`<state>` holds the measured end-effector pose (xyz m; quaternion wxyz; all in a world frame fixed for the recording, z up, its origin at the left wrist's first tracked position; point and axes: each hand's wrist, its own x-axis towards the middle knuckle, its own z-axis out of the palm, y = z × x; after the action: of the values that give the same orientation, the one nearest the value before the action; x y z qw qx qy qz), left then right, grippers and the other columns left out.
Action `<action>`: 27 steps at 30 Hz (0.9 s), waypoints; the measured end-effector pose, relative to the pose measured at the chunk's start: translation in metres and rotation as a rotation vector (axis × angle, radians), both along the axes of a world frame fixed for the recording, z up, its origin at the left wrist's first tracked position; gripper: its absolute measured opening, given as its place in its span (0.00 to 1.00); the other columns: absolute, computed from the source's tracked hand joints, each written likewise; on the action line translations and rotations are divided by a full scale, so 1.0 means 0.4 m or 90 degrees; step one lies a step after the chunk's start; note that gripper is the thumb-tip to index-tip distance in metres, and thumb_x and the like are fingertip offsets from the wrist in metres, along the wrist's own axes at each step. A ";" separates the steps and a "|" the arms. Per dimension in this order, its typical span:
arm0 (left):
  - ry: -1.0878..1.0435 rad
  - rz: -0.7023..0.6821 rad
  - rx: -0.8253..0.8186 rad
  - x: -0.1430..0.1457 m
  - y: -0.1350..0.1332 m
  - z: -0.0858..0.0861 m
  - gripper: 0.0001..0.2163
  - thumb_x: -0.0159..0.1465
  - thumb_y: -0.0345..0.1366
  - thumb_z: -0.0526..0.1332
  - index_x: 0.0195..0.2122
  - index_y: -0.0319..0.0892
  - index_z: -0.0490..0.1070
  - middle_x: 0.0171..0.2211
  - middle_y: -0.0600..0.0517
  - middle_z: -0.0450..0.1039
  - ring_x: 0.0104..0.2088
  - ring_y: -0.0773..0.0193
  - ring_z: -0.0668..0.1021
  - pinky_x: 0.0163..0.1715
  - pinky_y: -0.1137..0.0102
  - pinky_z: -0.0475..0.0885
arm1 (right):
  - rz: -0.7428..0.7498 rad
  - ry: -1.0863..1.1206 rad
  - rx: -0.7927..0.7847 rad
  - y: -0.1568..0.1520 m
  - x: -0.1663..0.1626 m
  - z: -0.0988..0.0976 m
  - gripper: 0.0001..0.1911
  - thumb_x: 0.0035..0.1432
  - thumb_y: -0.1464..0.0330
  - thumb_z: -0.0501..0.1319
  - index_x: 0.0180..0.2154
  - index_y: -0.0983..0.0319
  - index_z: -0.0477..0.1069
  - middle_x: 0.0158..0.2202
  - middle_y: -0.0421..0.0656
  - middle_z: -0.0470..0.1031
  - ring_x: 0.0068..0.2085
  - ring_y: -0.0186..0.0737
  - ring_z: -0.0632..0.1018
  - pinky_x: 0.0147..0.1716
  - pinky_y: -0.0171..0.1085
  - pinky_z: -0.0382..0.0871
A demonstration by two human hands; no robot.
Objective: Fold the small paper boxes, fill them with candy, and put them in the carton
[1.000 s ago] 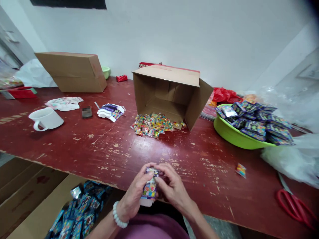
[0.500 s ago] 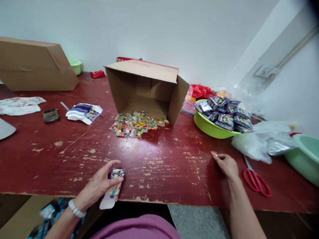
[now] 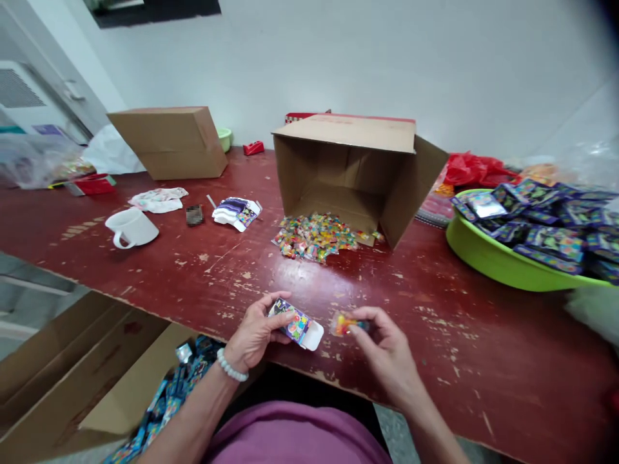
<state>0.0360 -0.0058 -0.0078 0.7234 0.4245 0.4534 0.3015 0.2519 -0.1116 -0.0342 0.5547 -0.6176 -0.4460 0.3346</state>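
Note:
My left hand (image 3: 251,332) is closed round a small colourful paper box (image 3: 296,325) whose white flap hangs open toward the right. My right hand (image 3: 387,348) pinches a small clear candy packet (image 3: 343,323) just to the right of that open end, a short gap between them. Both are over the near edge of the worn red table (image 3: 203,277). Further back a pile of the same colourful packets (image 3: 314,235) spills from a cardboard box lying on its side (image 3: 358,171).
A green bowl (image 3: 503,264) heaped with filled purple boxes sits at the right. A white mug (image 3: 131,227), flat box blanks (image 3: 236,212), a cloth and a second carton (image 3: 169,142) lie at the left. Below the table edge, an open carton (image 3: 120,399) holds several finished boxes.
My right hand came back from the right side of the table with a packet and now holds it beside the box. My left hand has turned the box's open end rightward.

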 end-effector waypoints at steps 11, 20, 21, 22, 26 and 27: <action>-0.126 -0.157 -0.086 -0.003 -0.068 -0.017 0.22 0.50 0.34 0.74 0.41 0.41 0.65 0.34 0.52 0.74 0.26 0.64 0.78 0.23 0.72 0.75 | 0.174 -0.220 0.025 0.024 -0.068 0.100 0.12 0.58 0.73 0.58 0.45 0.58 0.69 0.38 0.41 0.77 0.36 0.40 0.77 0.36 0.36 0.69; -0.217 -0.333 -0.088 0.023 -0.081 -0.008 0.22 0.56 0.39 0.69 0.49 0.42 0.66 0.39 0.48 0.75 0.26 0.65 0.80 0.24 0.74 0.73 | 0.115 -0.239 0.065 0.059 -0.065 0.105 0.09 0.60 0.71 0.59 0.43 0.59 0.70 0.37 0.43 0.77 0.37 0.41 0.77 0.37 0.38 0.70; -0.216 -0.322 -0.073 0.025 -0.082 -0.009 0.21 0.57 0.38 0.68 0.50 0.43 0.65 0.38 0.49 0.74 0.25 0.66 0.79 0.24 0.74 0.73 | 0.115 -0.282 0.085 0.058 -0.067 0.106 0.08 0.61 0.71 0.59 0.43 0.59 0.71 0.37 0.43 0.77 0.38 0.42 0.77 0.39 0.39 0.69; -0.210 -0.309 -0.058 0.027 -0.082 -0.011 0.20 0.57 0.38 0.68 0.49 0.44 0.65 0.36 0.50 0.74 0.24 0.67 0.78 0.23 0.74 0.72 | 0.125 -0.334 0.107 0.057 -0.070 0.108 0.08 0.61 0.71 0.59 0.43 0.58 0.72 0.37 0.43 0.77 0.39 0.43 0.76 0.40 0.41 0.68; -0.176 -0.236 -0.052 0.037 -0.081 -0.006 0.16 0.59 0.37 0.66 0.47 0.44 0.66 0.30 0.54 0.72 0.19 0.68 0.76 0.17 0.75 0.70 | 0.161 -0.405 0.173 0.045 -0.070 0.108 0.12 0.65 0.72 0.55 0.48 0.56 0.71 0.43 0.44 0.77 0.45 0.45 0.74 0.45 0.44 0.65; -0.172 -0.213 -0.081 0.041 -0.079 -0.002 0.15 0.60 0.40 0.64 0.46 0.43 0.67 0.29 0.53 0.73 0.19 0.67 0.76 0.16 0.75 0.70 | 0.132 -0.369 0.171 0.042 -0.067 0.103 0.13 0.66 0.71 0.54 0.50 0.56 0.69 0.45 0.45 0.76 0.46 0.45 0.74 0.46 0.44 0.65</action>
<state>0.0522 -0.0374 -0.0088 0.8428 0.4034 0.2935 0.2021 0.2251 -0.0947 0.0069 0.4443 -0.5599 -0.6857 0.1377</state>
